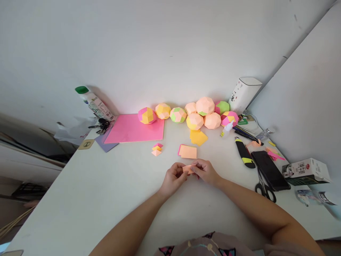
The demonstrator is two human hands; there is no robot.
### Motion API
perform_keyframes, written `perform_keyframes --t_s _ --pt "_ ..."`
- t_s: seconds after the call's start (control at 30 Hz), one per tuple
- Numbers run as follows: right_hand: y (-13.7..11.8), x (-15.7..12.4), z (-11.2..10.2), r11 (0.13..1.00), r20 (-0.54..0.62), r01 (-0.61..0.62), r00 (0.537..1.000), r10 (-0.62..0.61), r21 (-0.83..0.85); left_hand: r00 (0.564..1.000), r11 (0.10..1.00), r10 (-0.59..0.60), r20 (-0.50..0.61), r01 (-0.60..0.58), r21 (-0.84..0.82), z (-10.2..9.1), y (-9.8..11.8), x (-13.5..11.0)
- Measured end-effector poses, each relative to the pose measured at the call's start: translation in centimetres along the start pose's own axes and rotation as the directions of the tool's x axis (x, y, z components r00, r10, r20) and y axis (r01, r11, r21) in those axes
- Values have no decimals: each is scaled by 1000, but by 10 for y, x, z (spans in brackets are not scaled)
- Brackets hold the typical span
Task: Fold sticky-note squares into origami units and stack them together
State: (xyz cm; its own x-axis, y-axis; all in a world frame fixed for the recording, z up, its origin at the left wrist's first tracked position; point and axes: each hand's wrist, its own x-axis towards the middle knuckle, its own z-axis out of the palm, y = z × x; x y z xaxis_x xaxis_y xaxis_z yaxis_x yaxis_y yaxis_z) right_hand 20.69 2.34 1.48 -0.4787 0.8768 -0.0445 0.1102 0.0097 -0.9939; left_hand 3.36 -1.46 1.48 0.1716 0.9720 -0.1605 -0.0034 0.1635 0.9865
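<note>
My left hand (173, 177) and my right hand (206, 171) meet over the middle of the white table (106, 185), both pinched on a small folded orange paper piece (188, 168). Just beyond them lies a stack of orange and pink square papers (187, 151). A few folded paper units (157, 149) sit to the left of that stack. Loose yellow squares (198, 137) lie farther back. Against the wall stands a row of several coloured paper balls (195, 113).
A pink sheet (133, 128) lies back left, with keys (101, 125) and a green-capped bottle (93, 102). To the right are a utility knife (245, 153), phone (269, 170), scissors (264, 187), glue bottle (227, 129), pens (246, 134), white device (243, 94) and a carton (306, 171).
</note>
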Motion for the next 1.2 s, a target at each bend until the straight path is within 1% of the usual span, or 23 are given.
perform_keyframes --t_s 0.23,0.43,0.57,0.77,0.93,1.03,1.2 --pt "1 0 1 1000 -10 12 1000 -13 -28 1000 999 -6 5 6 37 0 -3 2" --pt "-1 -1 2 999 -14 12 1000 -13 -40 999 997 0 49 -4 82 0 0 1" --pt "-2 -1 1 999 -5 5 1000 -5 -44 998 999 -7 60 4 48 -1 -3 2" --pt "-4 -2 1 1000 44 -14 999 15 -26 1000 998 -5 29 7 -55 -1 -5 5" --pt "-4 -1 4 997 53 -26 998 31 -76 1000 992 7 27 -3 -130 -1 -4 5" --pt "-3 -1 5 997 67 -31 997 36 -68 999 993 8 32 -4 -118 -1 -8 5" --pt "-2 -1 6 998 66 -65 996 66 -18 1000 999 18 11 -18 -52 -1 -14 4"
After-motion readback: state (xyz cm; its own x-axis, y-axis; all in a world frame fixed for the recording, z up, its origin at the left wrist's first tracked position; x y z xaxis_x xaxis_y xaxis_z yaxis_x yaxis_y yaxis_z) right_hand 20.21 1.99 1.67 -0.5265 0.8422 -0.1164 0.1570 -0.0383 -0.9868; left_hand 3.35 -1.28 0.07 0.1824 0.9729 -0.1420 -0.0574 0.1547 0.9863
